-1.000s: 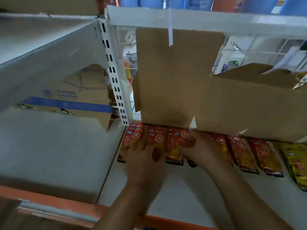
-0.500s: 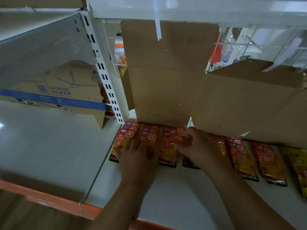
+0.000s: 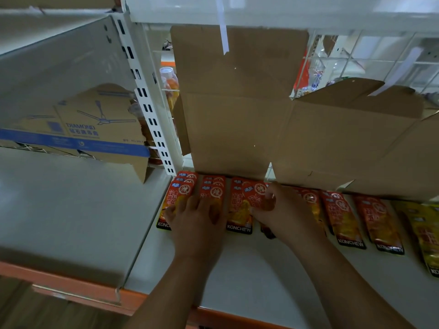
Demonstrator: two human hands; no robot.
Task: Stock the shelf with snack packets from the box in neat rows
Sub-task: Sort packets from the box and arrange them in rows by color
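Red and orange snack packets lie in overlapping rows on the white shelf (image 3: 249, 269), in front of an open brown cardboard box (image 3: 237, 119). My left hand (image 3: 197, 222) lies flat with spread fingers on the two leftmost rows of packets (image 3: 212, 188). My right hand (image 3: 282, 214) pinches one red packet (image 3: 255, 194) by its top edge, just over the third row (image 3: 238, 214). More red rows (image 3: 342, 217) continue to the right, ending in yellow packets (image 3: 425, 229).
A white slotted upright (image 3: 147, 103) divides this bay from the left bay, where a ceiling-fan carton (image 3: 78, 129) stands. The upper shelf edge (image 3: 285, 13) hangs overhead. An orange front rail (image 3: 71, 281) borders the shelf. A wire grid back panel (image 3: 380, 58) shows goods behind.
The view has shifted slightly. My left hand stays flat on the left rows, and my right hand keeps its pinch on the red packet at the third row.
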